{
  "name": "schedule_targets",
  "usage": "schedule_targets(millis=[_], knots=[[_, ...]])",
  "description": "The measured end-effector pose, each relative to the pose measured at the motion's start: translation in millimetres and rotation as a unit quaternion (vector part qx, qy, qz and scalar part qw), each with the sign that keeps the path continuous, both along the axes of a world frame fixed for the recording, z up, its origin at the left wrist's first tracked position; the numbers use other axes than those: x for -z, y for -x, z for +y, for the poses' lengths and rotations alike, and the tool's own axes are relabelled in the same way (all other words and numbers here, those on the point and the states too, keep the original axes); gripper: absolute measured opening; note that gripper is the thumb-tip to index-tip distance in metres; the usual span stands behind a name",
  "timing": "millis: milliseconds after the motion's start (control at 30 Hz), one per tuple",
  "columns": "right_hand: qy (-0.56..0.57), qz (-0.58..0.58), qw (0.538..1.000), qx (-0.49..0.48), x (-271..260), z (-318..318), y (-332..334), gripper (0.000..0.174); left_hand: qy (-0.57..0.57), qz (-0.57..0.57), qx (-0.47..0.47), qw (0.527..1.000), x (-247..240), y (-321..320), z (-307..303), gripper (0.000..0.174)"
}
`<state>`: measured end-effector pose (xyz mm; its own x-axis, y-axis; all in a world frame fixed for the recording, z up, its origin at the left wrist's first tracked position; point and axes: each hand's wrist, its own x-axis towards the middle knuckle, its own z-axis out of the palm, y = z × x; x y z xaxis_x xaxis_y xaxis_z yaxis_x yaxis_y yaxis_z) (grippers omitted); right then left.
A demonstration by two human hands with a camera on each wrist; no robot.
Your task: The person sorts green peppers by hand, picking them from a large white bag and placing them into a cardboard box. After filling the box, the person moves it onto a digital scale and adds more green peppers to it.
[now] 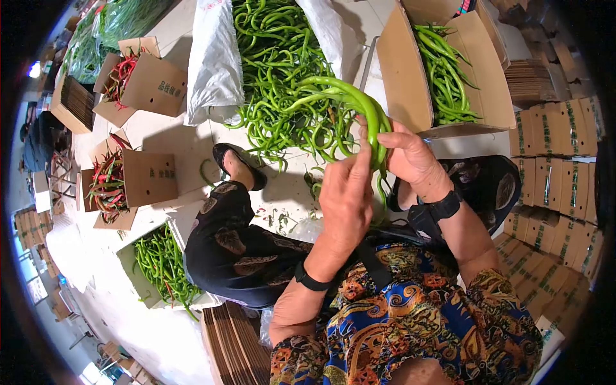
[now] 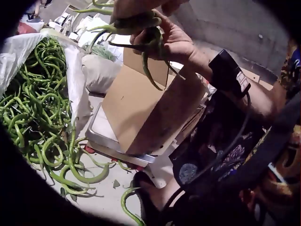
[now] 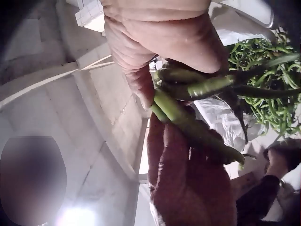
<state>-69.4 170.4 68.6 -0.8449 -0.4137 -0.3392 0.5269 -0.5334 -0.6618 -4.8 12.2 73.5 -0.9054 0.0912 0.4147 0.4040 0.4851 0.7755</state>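
In the head view, both hands meet around a small bunch of long green chili peppers [image 1: 373,119], raised in front of the lap. My right hand [image 1: 414,157] grips the bunch near its lower end, the thumb laid across it. From the other side, my left hand [image 1: 346,199] holds the same peppers between its fingers. The right wrist view shows the green peppers [image 3: 197,87] between the right hand [image 3: 164,33] above and the left hand [image 3: 188,179] below. Pepper tips [image 2: 150,70] hang below the hands in the left wrist view.
A white sack [image 1: 215,64] spills a heap of green peppers [image 1: 276,70] onto the floor ahead. At right stands a cardboard box [image 1: 401,70] with green peppers. Boxes of red peppers [image 1: 109,179] and a white crate [image 1: 131,273] are at left. Stacked cartons [image 1: 555,186] line the right.
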Motion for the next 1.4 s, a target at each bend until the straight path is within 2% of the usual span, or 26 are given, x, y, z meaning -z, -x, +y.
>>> schedule_targets(millis=[33,167,267,333,367,400,433,467,533,600,700,800,900,933,1000,1100,1133,1200,1233,1300,1333,1367,1400], knots=[[0.01,0.007,1.0,-0.001,1.8,0.7,-0.5,0.057,0.02,0.035,-0.023,0.999,0.0,0.4,4.9,0.052],[0.029,0.032,0.999,0.001,4.7,2.4,-3.2,0.053,0.034,0.037,-0.024,0.998,1.5,-6.0,8.1,0.047],[0.01,0.032,0.999,0.004,4.8,6.1,-2.7,0.05,-0.073,-0.035,0.01,0.997,-11.5,-2.7,3.9,0.04],[0.007,0.02,1.0,-0.002,2.0,8.1,-1.4,0.054,-0.139,-0.022,-0.003,0.99,-7.7,5.0,-15.5,0.028],[0.014,0.011,1.0,-0.004,-4.3,9.4,-0.9,0.057,-0.227,-0.094,-0.057,0.968,-13.0,5.6,-24.3,0.02],[0.02,0.002,1.0,-0.004,-11.3,10.8,-1.2,0.061,-0.284,-0.157,-0.111,0.939,-19.6,10.0,-35.4,0.023],[0.021,0.005,1.0,-0.002,-18.0,11.2,-0.8,0.059,-0.456,-0.162,-0.136,0.865,-17.9,15.6,-40.5,0.026],[0.025,0.008,1.0,0.003,-23.0,11.7,-0.6,0.061,-0.516,-0.167,-0.134,0.829,-18.9,18.5,-49.8,0.027],[0.032,0.018,0.999,0.009,-30.1,13.9,3.1,0.063,-0.551,-0.181,-0.14,0.803,-9.9,18.5,-58.3,0.027],[0.019,0.034,0.999,0.009,-35.0,17.8,5.5,0.067,-0.571,-0.206,-0.099,0.789,-5.6,17.9,-54.2,0.026],[-0.007,0.064,0.998,0.013,-61.0,24.6,7.8,0.069,-0.539,-0.258,-0.114,0.794,-10.2,19.9,-44.9,0.025],[-0.086,0.21,0.97,0.086,-106.4,42.6,11.3,0.05,-0.521,-0.259,-0.114,0.805,-0.6,21.7,-48.6,0.025],[-0.164,0.285,0.941,0.078,-165.8,96.7,23.2,0.044,-0.511,-0.248,-0.127,0.813,7.0,21.3,-52.0,0.023],[-0.235,0.315,0.905,0.163,-180.7,99.3,24.3,0.04,-0.496,-0.258,-0.121,0.82,7.2,19.5,-55.7,0.031],[-0.363,0.358,0.796,0.326,-201.3,100.7,28.8,0.034,-0.503,-0.256,-0.09,0.82,-5.5,14.7,-59.7,0.03],[-0.241,0.263,0.911,0.205,-226.1,149.3,59.2,0.046,-0.498,-0.266,-0.063,0.823,-55.6,8.6,-60.9,0.028],[-0.249,0.271,0.91,0.193,-223.9,164.3,66.7,0.045,-0.499,-0.273,-0.06,0.82,-76.6,5.0,-63.1,0.027],[-0.265,0.285,0.908,0.158,-203.9,182.9,83.5,0.045,-0.442,-0.267,-0.009,0.856,-109.6,5.5,-72.9,0.026],[-0.281,0.264,0.904,0.184,-197.6,181.3,89.8,0.039,-0.41,-0.263,-0.014,0.873,-124.9,8.6,-78.7,0.024],[-0.416,0.282,0.842,0.198,-177.5,188.8,101.7,0.034,-0.373,-0.233,-0.055,0.896,-134.7,19.4,-87.8,0.023],[-0.481,0.289,0.803,0.202,-169.0,194.2,106.8,0.034,-0.329,-0.24,-0.044,0.912,-134.9,27.3,-100.0,0.023],[-0.478,0.255,0.822,0.173,-164.3,203.8,116.0,0.039,-0.315,-0.248,-0.045,0.915,-132.8,39.2,-106.4,0.023],[-0.503,0.274,0.8,0.179,-157.6,203.9,122.3,0.039,-0.301,-0.256,-0.044,0.918,-129.6,50.8,-109.2,0.024]])
